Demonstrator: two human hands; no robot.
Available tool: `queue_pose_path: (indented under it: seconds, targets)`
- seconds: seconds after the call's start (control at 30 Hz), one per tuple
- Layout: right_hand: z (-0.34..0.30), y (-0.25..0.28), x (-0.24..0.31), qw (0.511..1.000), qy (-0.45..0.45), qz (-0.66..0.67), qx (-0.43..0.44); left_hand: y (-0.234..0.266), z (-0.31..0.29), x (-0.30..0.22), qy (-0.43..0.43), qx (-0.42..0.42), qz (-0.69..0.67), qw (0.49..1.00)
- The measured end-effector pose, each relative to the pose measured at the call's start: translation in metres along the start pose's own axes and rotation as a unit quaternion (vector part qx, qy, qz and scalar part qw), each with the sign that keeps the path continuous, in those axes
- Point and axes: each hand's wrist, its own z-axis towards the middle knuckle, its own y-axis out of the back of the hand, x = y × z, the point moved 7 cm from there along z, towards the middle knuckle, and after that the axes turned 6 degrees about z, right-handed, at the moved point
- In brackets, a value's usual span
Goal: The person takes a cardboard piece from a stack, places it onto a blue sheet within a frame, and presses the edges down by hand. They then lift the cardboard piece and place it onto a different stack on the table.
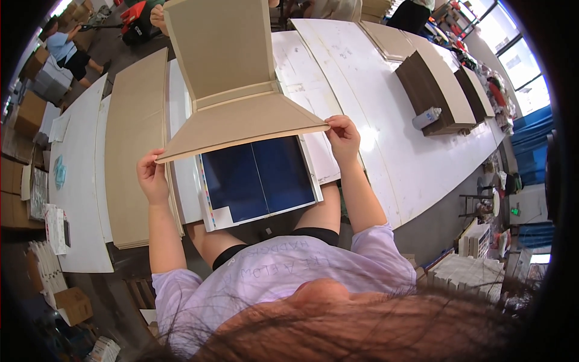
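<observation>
My left hand pinches the near left corner of a folded tan cardboard panel. At its near right corner, the fingers of my right hand are closed on the same panel. The panel is lifted at a tilt and joined by a crease to an upright far panel. Beneath its near edge lies a stack of dark blue printed sheets with white margins and a strip of coloured marks at the left. A co-worker's hand grips the upright panel's far left corner.
Flat cardboard sheets are stacked on the left of the white table. At the right stand brown cardboard stacks, with a white bottle against one. A person handles a red pallet truck at the far left.
</observation>
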Motion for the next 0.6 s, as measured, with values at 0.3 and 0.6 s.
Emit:
queue_pose_path:
  seconds: [0.3,0.6]
  targets:
    - [0.015,-0.014,0.02,0.963,0.142,-0.221,0.053,0.003,0.003,-0.009,-0.057,-0.064,0.006,0.996]
    - [0.015,0.001,0.023,0.965,0.11,-0.234,0.053,-0.015,0.008,-0.012,-0.103,-0.072,-0.019,0.992]
